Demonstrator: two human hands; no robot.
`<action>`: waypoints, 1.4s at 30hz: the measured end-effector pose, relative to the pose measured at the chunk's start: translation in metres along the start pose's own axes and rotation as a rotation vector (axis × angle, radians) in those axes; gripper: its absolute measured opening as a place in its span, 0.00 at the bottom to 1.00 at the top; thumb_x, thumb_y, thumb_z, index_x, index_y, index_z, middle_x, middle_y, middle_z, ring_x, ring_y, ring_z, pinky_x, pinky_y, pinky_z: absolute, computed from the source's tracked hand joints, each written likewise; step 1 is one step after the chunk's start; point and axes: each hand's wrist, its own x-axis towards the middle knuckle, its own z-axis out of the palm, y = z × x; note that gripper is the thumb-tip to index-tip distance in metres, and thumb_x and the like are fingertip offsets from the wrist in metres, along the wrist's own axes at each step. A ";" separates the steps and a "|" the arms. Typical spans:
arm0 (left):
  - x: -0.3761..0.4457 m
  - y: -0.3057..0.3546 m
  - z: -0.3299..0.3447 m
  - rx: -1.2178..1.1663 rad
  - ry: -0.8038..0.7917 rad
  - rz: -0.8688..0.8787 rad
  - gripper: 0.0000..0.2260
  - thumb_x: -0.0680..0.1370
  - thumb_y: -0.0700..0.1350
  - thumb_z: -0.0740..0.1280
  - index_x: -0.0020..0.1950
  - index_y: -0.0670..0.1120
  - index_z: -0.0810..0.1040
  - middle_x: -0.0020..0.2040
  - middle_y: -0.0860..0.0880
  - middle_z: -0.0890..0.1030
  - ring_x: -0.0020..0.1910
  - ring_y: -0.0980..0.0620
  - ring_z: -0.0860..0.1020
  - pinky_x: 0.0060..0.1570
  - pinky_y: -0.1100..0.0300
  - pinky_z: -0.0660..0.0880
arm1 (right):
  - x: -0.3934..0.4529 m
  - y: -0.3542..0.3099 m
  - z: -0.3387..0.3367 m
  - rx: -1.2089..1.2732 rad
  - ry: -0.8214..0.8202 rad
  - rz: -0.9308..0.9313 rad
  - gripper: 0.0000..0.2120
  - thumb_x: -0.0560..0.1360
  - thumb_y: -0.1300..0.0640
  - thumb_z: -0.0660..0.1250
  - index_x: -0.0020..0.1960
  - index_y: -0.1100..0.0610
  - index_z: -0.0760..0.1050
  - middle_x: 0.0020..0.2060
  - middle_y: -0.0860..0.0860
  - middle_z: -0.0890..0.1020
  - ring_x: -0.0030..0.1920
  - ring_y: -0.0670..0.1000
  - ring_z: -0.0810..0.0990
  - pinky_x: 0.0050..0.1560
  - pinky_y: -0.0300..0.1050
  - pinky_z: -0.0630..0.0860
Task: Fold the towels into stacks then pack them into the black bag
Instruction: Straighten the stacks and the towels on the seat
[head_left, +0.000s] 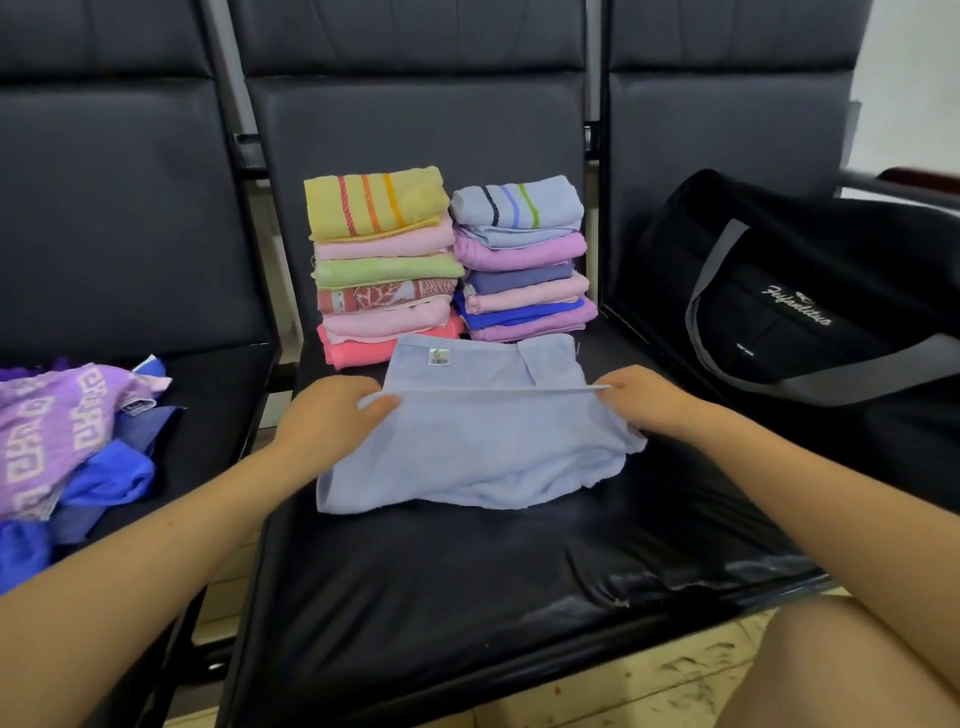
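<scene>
A light blue towel (478, 447) lies half folded on the middle black seat (467, 582). My left hand (332, 415) pinches its left folded edge and my right hand (649, 397) pinches the right end of the same edge, which is stretched taut between them. Behind the towel stand two stacks of folded towels: a left stack (384, 270) topped by a yellow striped one, and a right stack (522, 260) topped by a pale blue striped one. The black bag (810, 291) with grey handles sits on the right seat.
A heap of unfolded towels (67, 441), purple patterned and blue, lies on the left seat. Seat backs rise behind all three seats. My knee (841, 670) shows at the bottom right above a tiled floor.
</scene>
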 end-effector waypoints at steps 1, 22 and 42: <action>0.004 -0.002 0.006 0.003 -0.004 -0.011 0.19 0.79 0.52 0.63 0.33 0.40 0.73 0.31 0.45 0.75 0.34 0.47 0.73 0.32 0.56 0.63 | 0.002 0.001 0.001 0.028 -0.030 0.043 0.09 0.74 0.64 0.60 0.35 0.64 0.70 0.32 0.57 0.69 0.36 0.53 0.65 0.36 0.45 0.62; 0.016 0.003 0.045 0.190 -0.167 0.100 0.10 0.82 0.49 0.55 0.42 0.49 0.68 0.44 0.48 0.77 0.44 0.47 0.75 0.42 0.54 0.69 | 0.073 -0.020 0.053 -0.524 0.210 -0.029 0.08 0.78 0.53 0.59 0.47 0.57 0.73 0.50 0.55 0.78 0.53 0.58 0.77 0.41 0.42 0.66; -0.018 -0.001 0.021 0.056 -0.206 0.044 0.16 0.81 0.45 0.57 0.33 0.46 0.62 0.33 0.50 0.69 0.34 0.51 0.68 0.34 0.56 0.61 | 0.033 0.005 0.018 -0.065 0.395 -0.315 0.12 0.73 0.57 0.69 0.55 0.59 0.76 0.49 0.53 0.76 0.49 0.54 0.75 0.54 0.48 0.72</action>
